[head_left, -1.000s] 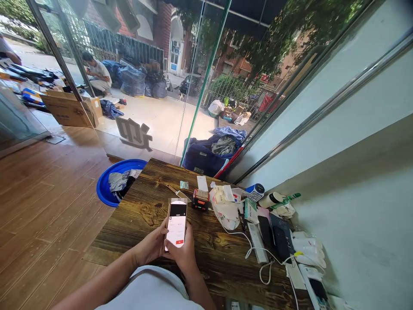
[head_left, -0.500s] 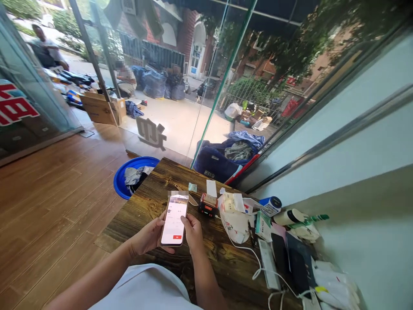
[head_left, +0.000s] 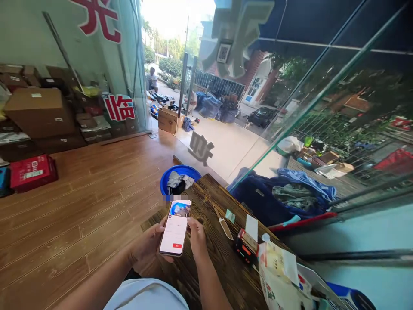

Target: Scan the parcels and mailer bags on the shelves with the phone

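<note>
A smartphone (head_left: 174, 234) is held upright in front of me, its lit screen showing a camera picture on top and a red button low down. My left hand (head_left: 153, 239) is closed round its left edge, thumb at the side and fingers partly hidden behind. On the other side, my right hand (head_left: 196, 237) grips the right edge with the thumb near the screen. Beneath the phone is the corner of a dark wooden table (head_left: 206, 241). Right of the hands lie a knife (head_left: 223, 221) and a small black and red device (head_left: 247, 246).
Beyond the table corner stands a blue basin (head_left: 164, 176) with cloth or bags in it. A plastic bag (head_left: 274, 275) and a white card (head_left: 251, 227) lie on the table. Stacked cardboard boxes (head_left: 38, 107) and a red box (head_left: 34, 173) are at left. People sit outside the glass.
My view has swung left, bringing the stacked boxes and red box into sight. The phone stays in both hands, and its screen's camera picture now shows the blue basin.
</note>
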Demonstrator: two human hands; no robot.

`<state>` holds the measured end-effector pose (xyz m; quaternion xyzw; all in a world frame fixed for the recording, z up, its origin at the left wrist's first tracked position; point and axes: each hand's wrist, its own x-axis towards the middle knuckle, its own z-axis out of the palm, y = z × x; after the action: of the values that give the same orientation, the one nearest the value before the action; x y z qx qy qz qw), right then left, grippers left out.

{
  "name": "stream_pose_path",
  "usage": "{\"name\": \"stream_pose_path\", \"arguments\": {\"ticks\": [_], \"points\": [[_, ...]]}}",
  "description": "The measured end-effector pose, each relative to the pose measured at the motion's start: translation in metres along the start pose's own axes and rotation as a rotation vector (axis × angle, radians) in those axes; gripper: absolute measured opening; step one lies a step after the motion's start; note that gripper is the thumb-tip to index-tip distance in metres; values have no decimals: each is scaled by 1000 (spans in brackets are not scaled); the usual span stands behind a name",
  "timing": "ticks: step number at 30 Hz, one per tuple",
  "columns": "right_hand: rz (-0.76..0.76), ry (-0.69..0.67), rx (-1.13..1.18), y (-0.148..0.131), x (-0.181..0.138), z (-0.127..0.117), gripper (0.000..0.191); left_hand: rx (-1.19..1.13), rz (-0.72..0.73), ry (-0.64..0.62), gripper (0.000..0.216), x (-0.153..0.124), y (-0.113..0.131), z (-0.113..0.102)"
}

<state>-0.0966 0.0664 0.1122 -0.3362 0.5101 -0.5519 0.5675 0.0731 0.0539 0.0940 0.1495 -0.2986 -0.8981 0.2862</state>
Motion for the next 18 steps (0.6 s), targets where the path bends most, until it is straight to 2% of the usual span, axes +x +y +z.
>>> {"name": "stream_pose_path", "arguments": {"ticks": [4,7,10,13,18], "points": [[-49,-25,-24,18,21,81,47,84,94,40,55,-51,42,-39],[-56,-122,-1,36,26,150,49,126,154,109,56,-101,79,-65],[-23,-318,30,52,22,221,47,116,214,179,59,-159,111,-86],[54,-554,42,65,17,284,46,71,330,306,63,-220,136,-100],[143,-908,12,88,14,374,45,-4,551,566,72,-303,155,-114]]}}
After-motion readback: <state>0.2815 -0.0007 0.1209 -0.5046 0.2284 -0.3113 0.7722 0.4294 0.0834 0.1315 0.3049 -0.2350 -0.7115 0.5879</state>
